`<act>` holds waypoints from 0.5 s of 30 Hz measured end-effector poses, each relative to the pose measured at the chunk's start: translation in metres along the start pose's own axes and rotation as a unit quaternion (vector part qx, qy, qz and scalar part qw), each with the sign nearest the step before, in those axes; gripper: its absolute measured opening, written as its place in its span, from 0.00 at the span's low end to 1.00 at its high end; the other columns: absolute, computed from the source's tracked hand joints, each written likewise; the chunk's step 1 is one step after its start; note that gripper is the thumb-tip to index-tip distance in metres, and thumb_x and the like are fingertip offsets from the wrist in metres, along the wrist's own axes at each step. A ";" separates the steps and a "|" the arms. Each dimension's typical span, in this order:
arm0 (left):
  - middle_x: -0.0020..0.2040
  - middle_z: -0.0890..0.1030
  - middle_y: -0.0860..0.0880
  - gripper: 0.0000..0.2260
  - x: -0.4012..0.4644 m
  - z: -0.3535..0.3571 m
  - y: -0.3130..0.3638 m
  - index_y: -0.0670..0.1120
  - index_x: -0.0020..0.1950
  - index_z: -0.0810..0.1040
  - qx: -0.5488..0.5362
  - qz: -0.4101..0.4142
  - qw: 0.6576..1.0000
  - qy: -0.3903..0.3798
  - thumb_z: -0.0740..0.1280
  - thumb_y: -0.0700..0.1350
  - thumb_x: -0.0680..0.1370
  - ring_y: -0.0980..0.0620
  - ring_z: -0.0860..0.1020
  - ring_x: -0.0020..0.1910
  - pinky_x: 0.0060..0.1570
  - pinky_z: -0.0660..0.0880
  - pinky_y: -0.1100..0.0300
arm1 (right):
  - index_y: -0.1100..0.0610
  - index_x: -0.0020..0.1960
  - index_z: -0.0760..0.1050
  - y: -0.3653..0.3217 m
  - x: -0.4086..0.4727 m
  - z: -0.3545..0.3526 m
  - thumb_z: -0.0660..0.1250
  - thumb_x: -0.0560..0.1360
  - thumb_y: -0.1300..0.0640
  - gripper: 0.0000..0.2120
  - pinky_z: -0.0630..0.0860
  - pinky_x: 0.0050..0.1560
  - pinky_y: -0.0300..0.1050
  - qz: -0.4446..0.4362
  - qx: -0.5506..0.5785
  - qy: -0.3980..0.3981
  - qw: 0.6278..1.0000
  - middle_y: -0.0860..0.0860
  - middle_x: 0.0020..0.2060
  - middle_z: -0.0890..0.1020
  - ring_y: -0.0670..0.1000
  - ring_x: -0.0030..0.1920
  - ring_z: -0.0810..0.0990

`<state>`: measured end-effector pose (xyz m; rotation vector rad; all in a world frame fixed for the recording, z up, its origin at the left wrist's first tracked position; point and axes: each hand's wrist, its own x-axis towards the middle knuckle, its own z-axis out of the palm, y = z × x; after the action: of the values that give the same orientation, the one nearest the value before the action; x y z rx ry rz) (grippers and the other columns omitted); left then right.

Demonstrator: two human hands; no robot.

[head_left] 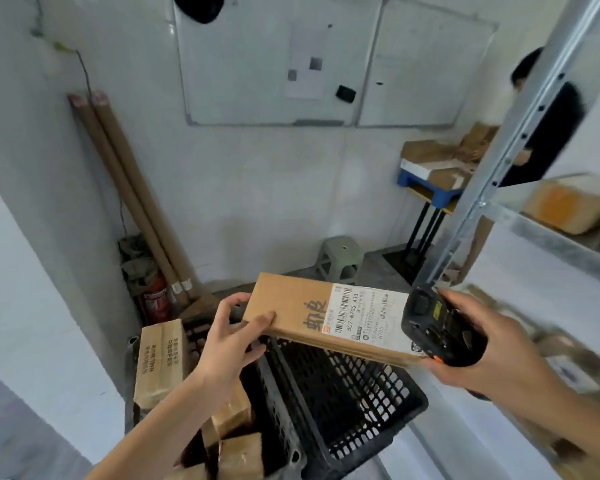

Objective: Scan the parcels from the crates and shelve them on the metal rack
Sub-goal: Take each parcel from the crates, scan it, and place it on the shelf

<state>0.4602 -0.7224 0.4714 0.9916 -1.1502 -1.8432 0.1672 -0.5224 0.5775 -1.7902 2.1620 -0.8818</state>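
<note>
Plainly, the parcel (312, 313) is a long, flat cardboard box held in the air above the black crate (354, 403), its white shipping label (368, 315) facing up. The left hand (231, 341) holds its near end, thumb pressed on the top face and fingers curled round the edge and underneath. The right hand (478, 344) is wrapped round a black handheld scanner (437, 327), which sits at the parcel's far end, over the edge of the label. Carried level by one end in a single hand, the box is probably light; the board looks stiff and crisp-edged, so it should keep its shape and not sag. The plain cardboard gives dry, grippy faces, less so on the glossy label. The short ends or the long edges look the best places to hold, leaving the barcode uncovered. On the label "507-N705 A33" reads clearly, and a smaller "N705" beside it; the finer print is too small to read. Two large dark Chinese characters are printed on the cardboard next to the label. A second brown box (161, 362) stands on end left of the crate with columns of Chinese text I cannot make out. The metal rack (520, 133) rises at the right, with parcels blurred on its shelves.
</note>
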 end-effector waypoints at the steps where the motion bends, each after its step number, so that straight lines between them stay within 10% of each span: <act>1: 0.57 0.84 0.42 0.19 -0.001 0.011 0.005 0.56 0.61 0.75 0.000 0.000 1.000 -0.015 0.76 0.45 0.74 0.42 0.81 0.62 0.66 0.74 0.38 | 0.38 0.69 0.72 -0.004 -0.008 -0.011 0.84 0.58 0.42 0.42 0.75 0.53 0.29 0.003 0.001 0.014 1.000 0.31 0.58 0.80 0.35 0.59 0.79; 10: 0.58 0.85 0.49 0.25 -0.044 0.117 0.035 0.68 0.64 0.74 -0.040 -0.011 0.988 -0.148 0.76 0.47 0.73 0.43 0.81 0.63 0.66 0.74 0.36 | 0.37 0.68 0.73 -0.022 -0.101 -0.085 0.88 0.58 0.51 0.43 0.76 0.53 0.31 0.076 0.000 0.117 0.990 0.35 0.56 0.83 0.38 0.57 0.81; 15: 0.57 0.86 0.46 0.24 -0.075 0.169 0.037 0.60 0.68 0.74 -0.065 0.010 0.980 -0.186 0.74 0.44 0.74 0.43 0.83 0.59 0.64 0.75 0.36 | 0.20 0.60 0.67 -0.030 -0.161 -0.123 0.88 0.57 0.54 0.46 0.73 0.48 0.24 0.104 -0.054 0.156 0.981 0.28 0.53 0.81 0.34 0.53 0.80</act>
<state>0.3502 -0.6088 0.5731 0.5726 -1.2288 -2.1149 0.1696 -0.3346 0.6587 -1.5153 2.5800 -1.0718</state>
